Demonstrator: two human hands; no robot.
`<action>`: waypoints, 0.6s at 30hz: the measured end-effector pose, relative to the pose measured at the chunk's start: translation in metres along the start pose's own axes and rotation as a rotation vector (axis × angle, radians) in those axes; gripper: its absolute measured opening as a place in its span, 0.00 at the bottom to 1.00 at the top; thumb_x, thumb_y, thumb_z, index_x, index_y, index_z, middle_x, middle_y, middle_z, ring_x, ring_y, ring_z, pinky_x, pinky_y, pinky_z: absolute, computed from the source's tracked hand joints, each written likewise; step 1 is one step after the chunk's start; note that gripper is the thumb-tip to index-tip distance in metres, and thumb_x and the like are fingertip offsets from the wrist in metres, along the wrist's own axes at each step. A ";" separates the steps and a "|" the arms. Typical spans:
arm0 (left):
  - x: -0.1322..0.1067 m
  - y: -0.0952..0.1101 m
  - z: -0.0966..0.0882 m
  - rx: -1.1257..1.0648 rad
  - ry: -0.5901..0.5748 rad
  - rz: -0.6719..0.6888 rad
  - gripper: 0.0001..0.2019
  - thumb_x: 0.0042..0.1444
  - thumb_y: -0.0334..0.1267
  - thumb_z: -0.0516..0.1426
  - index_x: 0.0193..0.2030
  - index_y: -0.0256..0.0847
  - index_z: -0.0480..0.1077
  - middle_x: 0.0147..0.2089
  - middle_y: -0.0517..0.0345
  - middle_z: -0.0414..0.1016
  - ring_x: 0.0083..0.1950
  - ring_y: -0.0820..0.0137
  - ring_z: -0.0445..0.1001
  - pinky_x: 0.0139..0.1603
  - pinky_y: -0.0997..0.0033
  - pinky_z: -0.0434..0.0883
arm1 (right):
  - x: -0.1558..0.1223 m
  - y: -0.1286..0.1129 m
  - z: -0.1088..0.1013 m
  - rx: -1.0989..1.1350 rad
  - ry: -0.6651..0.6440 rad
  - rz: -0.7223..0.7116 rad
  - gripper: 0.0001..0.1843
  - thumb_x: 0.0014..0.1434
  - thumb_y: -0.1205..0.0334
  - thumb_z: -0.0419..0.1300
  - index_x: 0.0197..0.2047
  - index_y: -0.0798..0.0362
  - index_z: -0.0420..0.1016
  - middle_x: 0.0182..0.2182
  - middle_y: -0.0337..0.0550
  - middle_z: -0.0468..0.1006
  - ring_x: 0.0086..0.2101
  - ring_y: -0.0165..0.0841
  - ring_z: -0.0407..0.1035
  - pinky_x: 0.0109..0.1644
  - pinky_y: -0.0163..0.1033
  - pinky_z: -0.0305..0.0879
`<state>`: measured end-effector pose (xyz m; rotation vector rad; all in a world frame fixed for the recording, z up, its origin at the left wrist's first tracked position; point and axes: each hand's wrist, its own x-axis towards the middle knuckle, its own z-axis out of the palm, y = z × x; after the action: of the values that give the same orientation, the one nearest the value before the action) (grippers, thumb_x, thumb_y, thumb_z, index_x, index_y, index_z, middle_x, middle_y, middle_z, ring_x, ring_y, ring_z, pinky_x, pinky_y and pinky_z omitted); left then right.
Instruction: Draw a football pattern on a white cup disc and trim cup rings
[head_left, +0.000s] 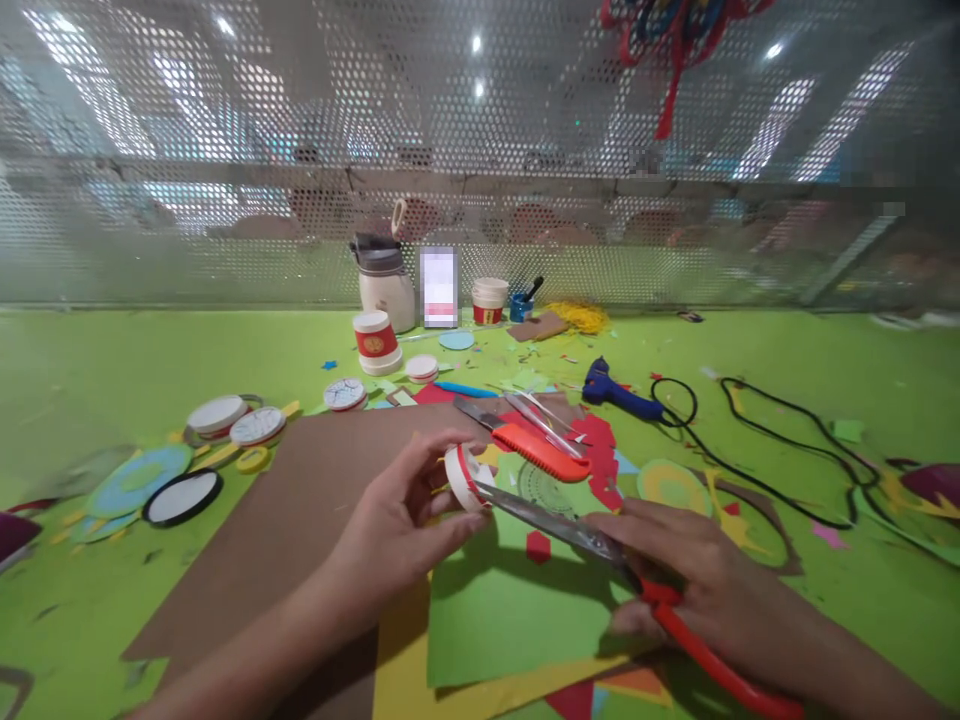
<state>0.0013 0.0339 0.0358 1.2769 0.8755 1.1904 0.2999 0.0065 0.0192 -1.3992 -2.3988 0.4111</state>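
My left hand (416, 500) grips a small white round lid (459, 478) with a red band, tilted on its side. In my right hand (675, 575) is a pair of scissors (562, 522) with red handles, its blade tips touching the lid's right edge. Whether the tips go inside the lid is hard to make out. Below both hands lie green paper (517, 620), yellow paper (409, 650) and a brown cardboard sheet (300, 500). A small red hexagon (538, 547) rests on the green paper. Just beyond sits an orange utility knife (540, 450).
A blue glue gun (622, 392) with a black cord lies at right. White lids (217, 415) and a black-rimmed disc (182, 497) are at left. Farther back stand a red-and-white tub (377, 343), a pitcher (386, 290), a phone (439, 287) and a blue jar (521, 307) before a perforated screen.
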 end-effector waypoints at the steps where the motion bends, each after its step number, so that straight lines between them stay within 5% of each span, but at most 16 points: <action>1: 0.000 0.000 -0.001 -0.001 -0.014 -0.010 0.22 0.53 0.30 0.71 0.54 0.46 0.74 0.53 0.56 0.81 0.48 0.68 0.82 0.50 0.73 0.79 | 0.000 0.000 0.000 0.001 0.013 -0.020 0.36 0.49 0.41 0.76 0.58 0.46 0.84 0.53 0.62 0.84 0.51 0.58 0.80 0.52 0.57 0.80; 13: 0.005 -0.002 0.001 0.070 -0.008 -0.019 0.22 0.48 0.29 0.72 0.48 0.44 0.70 0.46 0.56 0.82 0.45 0.66 0.82 0.46 0.69 0.80 | 0.000 -0.005 -0.003 0.068 -0.012 0.010 0.32 0.48 0.48 0.78 0.56 0.46 0.85 0.47 0.54 0.86 0.46 0.50 0.82 0.49 0.49 0.82; 18: 0.004 0.002 0.002 0.094 -0.020 0.006 0.22 0.49 0.28 0.70 0.49 0.44 0.71 0.48 0.57 0.81 0.44 0.69 0.82 0.45 0.73 0.79 | -0.003 0.000 0.001 0.051 -0.008 0.022 0.34 0.49 0.46 0.78 0.59 0.44 0.83 0.54 0.57 0.84 0.51 0.55 0.80 0.52 0.54 0.81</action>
<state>0.0041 0.0372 0.0385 1.3656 0.9230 1.1503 0.3007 0.0040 0.0180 -1.4055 -2.3637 0.4810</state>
